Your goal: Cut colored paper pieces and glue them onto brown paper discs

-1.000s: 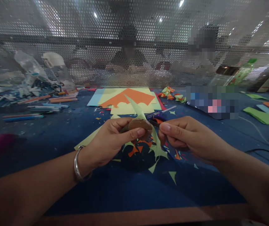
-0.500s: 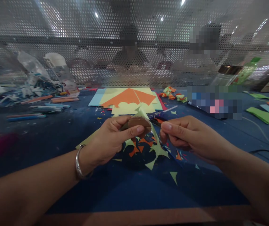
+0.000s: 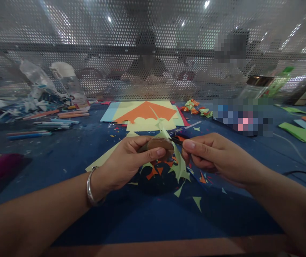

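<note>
My left hand [image 3: 126, 157] pinches a brown round disc [image 3: 161, 144] between thumb and fingers, pale yellow-green paper [image 3: 181, 162] lying against its far edge and trailing down on the right. My right hand [image 3: 209, 153] is closed on what look like dark scissors [image 3: 176, 140]; the handles are hidden in the fist. Their narrow tip meets the paper at the disc's right edge. Below both hands, orange scraps [image 3: 159, 170] and pale green scraps [image 3: 197, 202] are scattered on the dark blue table [image 3: 131, 217].
Stacked coloured sheets with an orange cutout [image 3: 144, 111] lie ahead, before a perforated metal screen [image 3: 102, 53]. Pens [image 3: 55, 123] and a white-lidded bottle [image 3: 68, 80] stand back left. Crumpled paper [image 3: 192, 104], a brown-lidded jar [image 3: 258, 85] and green paper [image 3: 300, 133] are on the right.
The trailing paper has swung a little to the right and its lower end has shifted. The dark tip has moved slightly left to the disc's edge. Both hands keep their grip.
</note>
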Demonstrator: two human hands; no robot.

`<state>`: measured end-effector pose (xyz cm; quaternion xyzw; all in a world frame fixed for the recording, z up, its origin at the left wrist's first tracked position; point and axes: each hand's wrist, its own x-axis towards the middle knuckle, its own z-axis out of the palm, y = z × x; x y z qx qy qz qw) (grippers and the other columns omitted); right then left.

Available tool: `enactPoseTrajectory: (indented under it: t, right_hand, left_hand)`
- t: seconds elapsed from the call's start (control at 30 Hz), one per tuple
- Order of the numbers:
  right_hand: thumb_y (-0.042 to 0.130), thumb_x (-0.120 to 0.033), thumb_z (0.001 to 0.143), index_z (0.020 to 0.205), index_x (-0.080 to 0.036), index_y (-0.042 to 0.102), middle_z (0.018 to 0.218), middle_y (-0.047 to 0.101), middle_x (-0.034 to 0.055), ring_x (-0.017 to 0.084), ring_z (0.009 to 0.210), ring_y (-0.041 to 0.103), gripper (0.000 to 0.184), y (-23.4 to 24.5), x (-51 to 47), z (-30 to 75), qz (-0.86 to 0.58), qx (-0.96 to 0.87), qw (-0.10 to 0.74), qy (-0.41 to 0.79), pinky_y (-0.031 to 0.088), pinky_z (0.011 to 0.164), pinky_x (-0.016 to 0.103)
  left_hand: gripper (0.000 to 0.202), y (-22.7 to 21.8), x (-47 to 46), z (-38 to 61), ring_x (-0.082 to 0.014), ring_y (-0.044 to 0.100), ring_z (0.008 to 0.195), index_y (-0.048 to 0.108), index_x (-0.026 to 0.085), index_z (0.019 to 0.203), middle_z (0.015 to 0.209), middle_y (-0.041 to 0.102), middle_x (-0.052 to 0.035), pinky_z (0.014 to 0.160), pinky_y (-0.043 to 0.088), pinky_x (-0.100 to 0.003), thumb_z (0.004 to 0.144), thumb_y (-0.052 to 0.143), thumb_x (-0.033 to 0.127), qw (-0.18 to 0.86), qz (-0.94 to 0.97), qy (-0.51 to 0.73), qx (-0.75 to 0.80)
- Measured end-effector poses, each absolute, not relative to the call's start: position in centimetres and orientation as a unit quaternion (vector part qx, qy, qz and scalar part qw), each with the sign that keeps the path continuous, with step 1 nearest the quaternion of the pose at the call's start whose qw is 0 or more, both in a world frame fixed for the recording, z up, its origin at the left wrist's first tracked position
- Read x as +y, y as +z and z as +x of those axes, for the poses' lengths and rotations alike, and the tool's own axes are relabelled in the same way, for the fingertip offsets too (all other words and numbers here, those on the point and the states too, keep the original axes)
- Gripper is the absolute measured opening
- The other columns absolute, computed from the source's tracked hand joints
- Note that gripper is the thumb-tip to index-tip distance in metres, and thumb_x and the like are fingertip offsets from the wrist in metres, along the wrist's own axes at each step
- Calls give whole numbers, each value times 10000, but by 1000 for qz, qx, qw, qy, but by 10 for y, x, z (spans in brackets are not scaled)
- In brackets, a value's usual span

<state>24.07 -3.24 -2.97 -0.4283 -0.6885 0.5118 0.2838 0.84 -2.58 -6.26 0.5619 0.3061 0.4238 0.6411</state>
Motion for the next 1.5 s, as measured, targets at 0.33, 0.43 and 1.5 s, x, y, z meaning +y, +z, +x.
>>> enactPoseTrajectory:
  t: [0.33, 0.43, 1.5]
  right_hand:
    - [561, -655, 927, 536, -203, 494, 495, 311, -47, 107, 503, 251, 601, -31, -32, 242, -417, -694, 280, 516, 178, 490, 295]
    - [563, -662, 920, 583, -200, 553, 485, 316, -52, 106, 494, 251, 572, -31, -32, 242, -420, -696, 277, 512, 190, 487, 293]
    - [580, -681, 901, 673, -151, 655, 453, 317, -84, 62, 434, 224, 582, -32, -34, 237, -416, -721, 274, 482, 195, 438, 258]
  left_hand:
    - [148, -59, -24, 9, -77, 614, 686, 818, 206, 938, 809, 746, -1, 674, 496, -179, 823, 818, 299, 599, 580, 444, 328]
    - [169, -58, -24, 9, -76, 589, 647, 817, 198, 946, 794, 739, -7, 626, 480, -180, 817, 821, 307, 594, 587, 443, 326]
    - [46, -57, -31, 14, -61, 629, 685, 822, 215, 868, 803, 770, 20, 655, 470, -152, 853, 781, 198, 638, 593, 404, 278]
